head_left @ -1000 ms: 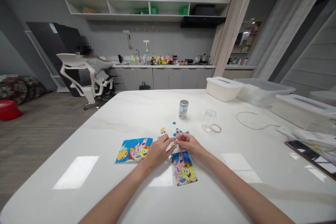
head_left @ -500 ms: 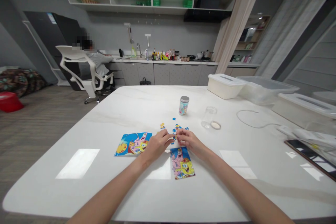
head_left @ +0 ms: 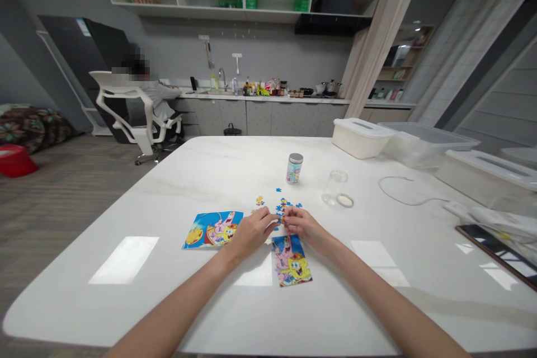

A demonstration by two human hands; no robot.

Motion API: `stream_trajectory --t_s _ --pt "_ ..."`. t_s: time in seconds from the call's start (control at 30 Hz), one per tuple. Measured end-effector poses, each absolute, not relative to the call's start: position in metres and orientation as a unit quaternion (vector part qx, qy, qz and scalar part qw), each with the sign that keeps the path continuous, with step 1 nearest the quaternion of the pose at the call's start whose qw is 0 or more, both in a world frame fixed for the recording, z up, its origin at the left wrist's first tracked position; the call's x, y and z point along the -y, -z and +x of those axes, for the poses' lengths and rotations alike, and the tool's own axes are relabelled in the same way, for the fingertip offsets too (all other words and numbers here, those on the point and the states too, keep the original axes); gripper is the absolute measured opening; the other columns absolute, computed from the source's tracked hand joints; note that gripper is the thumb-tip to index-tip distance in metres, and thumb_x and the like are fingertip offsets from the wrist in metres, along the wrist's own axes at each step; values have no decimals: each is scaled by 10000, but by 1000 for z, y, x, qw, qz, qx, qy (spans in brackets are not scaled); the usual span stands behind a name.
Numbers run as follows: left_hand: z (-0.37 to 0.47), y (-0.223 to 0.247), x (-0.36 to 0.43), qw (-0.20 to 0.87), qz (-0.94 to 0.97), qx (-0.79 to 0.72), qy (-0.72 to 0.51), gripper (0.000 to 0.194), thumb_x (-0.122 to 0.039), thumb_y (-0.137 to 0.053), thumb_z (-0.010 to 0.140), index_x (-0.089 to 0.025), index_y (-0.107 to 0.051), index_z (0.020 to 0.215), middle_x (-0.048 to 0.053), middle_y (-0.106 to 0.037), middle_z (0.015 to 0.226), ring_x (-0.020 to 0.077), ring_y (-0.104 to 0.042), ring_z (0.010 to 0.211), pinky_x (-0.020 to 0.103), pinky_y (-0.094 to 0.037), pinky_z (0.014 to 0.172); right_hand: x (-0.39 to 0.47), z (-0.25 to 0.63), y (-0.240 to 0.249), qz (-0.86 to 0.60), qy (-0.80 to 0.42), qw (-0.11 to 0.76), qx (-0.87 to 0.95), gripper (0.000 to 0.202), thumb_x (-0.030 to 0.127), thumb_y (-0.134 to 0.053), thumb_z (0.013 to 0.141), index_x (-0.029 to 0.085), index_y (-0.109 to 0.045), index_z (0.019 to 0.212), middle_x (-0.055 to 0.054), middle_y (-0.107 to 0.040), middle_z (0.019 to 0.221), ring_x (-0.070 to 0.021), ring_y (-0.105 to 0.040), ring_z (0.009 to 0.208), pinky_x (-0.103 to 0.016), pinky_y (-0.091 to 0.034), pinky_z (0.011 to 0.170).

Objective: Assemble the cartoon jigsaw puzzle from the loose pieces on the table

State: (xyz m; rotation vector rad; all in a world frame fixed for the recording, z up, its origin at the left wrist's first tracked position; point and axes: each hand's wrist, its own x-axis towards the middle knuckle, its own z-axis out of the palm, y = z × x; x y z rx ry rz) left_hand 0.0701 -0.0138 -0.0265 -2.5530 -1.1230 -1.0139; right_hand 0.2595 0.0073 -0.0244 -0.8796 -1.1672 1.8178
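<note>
My left hand (head_left: 255, 230) and my right hand (head_left: 302, 225) meet over loose jigsaw puzzle pieces (head_left: 283, 203), blue and yellow. The fingers of both are pinched together at a small puzzle piece (head_left: 281, 219), mostly covered by the fingertips. Just below my right hand lies a joined section of the puzzle (head_left: 292, 263), showing a yellow square cartoon figure and a pink one. Left of my left hand is a picture sheet (head_left: 212, 229) with the same figures on blue, partly covered by that hand. A few yellow pieces (head_left: 259, 200) lie apart, beyond my left hand.
Beyond the pieces stands a printed tin (head_left: 294, 169) with a grey lid. A clear jar (head_left: 334, 187) and its round lid (head_left: 345, 200) are to its right. Lidded storage boxes (head_left: 361, 137), a cable (head_left: 394, 197) and a dark tablet-like device (head_left: 495, 254) occupy the right side. A person sits far left.
Both hands stay almost in place, with only slight finger movement at the pinched piece. The sheet, joined section and tin have not moved.
</note>
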Motion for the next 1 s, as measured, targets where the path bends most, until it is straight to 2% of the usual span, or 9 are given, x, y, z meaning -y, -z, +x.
stream_trajectory --t_s 0.3,0.57,1.0 --pt "70 29 13 73 -862 381 326 187 -267 -417 962 -188 -586 980 17 -579 804 133 -597 721 223 -485 613 -8 259 26 -348 -725 389 450 247 241 -776 604 191 -591 759 43 -550 686 -88 -530 568 -249 -421 590" --pt "71 29 13 71 -865 375 326 197 -338 -451 946 -193 -578 987 24 -598 822 143 -612 750 236 -503 625 -7 258 29 -325 -723 384 473 222 281 -770 639 187 -586 722 30 -545 640 -108 -519 587 -243 -386 550" --pt "71 29 14 71 -867 382 311 187 -315 -431 953 -202 -579 955 15 -587 810 139 -596 745 227 -485 613 -4 257 21 -331 -726 373 473 272 347 -784 637 190 -573 704 23 -539 654 -116 -528 606 -245 -395 558"
